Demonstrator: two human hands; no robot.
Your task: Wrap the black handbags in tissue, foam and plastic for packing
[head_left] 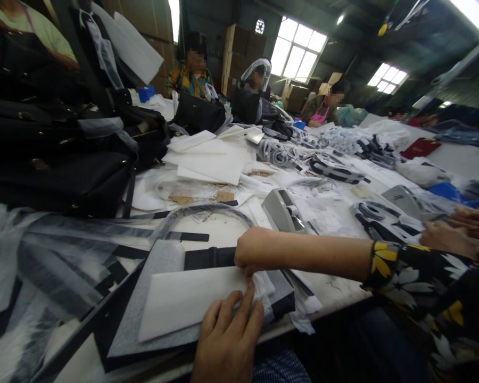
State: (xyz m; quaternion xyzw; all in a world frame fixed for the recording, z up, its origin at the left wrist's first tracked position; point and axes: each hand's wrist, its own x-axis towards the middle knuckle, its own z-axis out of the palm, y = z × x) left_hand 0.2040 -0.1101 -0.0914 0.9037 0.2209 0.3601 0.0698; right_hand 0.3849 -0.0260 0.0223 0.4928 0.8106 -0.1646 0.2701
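A black bag (281,304) lies flat at the table's front edge, with a grey felt-like sheet (127,324) and a white foam sheet (183,300) on it. My left hand (230,332) rests on the foam sheet's right part, fingers extended and slightly spread. Just above those fingertips is my right hand (256,249), closed with fingertips pointing down; what they pinch is hidden. Crumpled white wrapping (265,290) lies beside both hands. A handle wrapped in clear plastic (207,207) arches behind the bag.
Black bags (51,175) are piled at left, above plastic-wrapped straps (59,250). White foam sheets (211,157) are stacked behind. A grey tape dispenser (283,210) stands near my right forearm. A co-worker's hands (451,231) are at right; several people sit across the table.
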